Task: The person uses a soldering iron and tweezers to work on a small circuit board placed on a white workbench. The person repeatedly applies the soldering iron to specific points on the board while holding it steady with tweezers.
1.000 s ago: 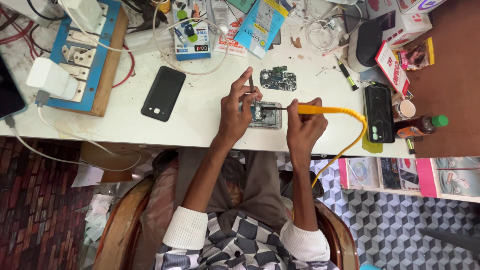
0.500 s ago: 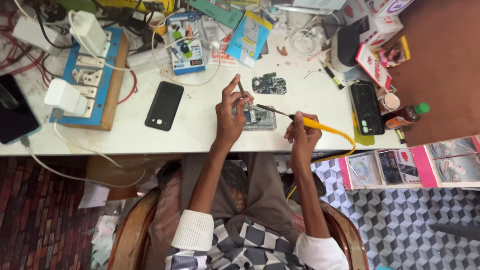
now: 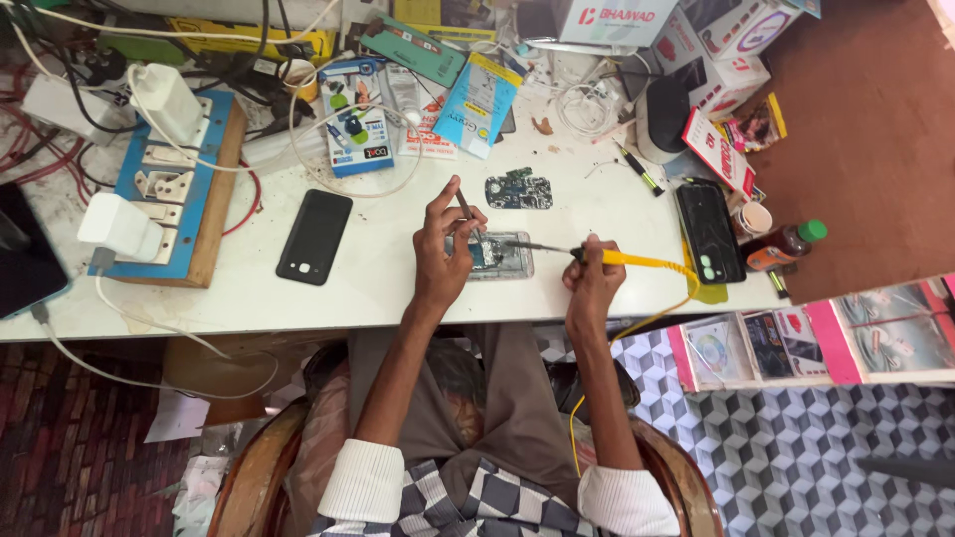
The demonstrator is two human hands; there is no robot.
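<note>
White counter spans the view, front edge nearest the person, right end stopping by a brown floor. Blue-faced switchboard on a wood base sits at the left end w/ two white chargers plugged in; a dark tablet overhangs the far left edge. Boxes and packets crowd the back edge: blue accessory packs, red-and-white cartons at the back right corner. Black phone lies face down left of centre, well apart from the work. Another black phone lies near the right end, a small brown bottle w/ green cap just beside it at the corner. Loose circuit board lies mid-counter, just behind the hands.

Opened phone, back off, silvery frame showing, lies near the front edge at centre. Left hand rests on its left part, thumb and fingers pinched together on a thin dark tool that sticks up and back; index finger raised. Right hand is at the front edge, right of the opened phone, fingers clamped round the yellow handle of a soldering iron. Iron lies nearly level, dark tip pointing left over the phone's top; can't tell if tip touches. Its yellow cord loops off the front edge.
</note>
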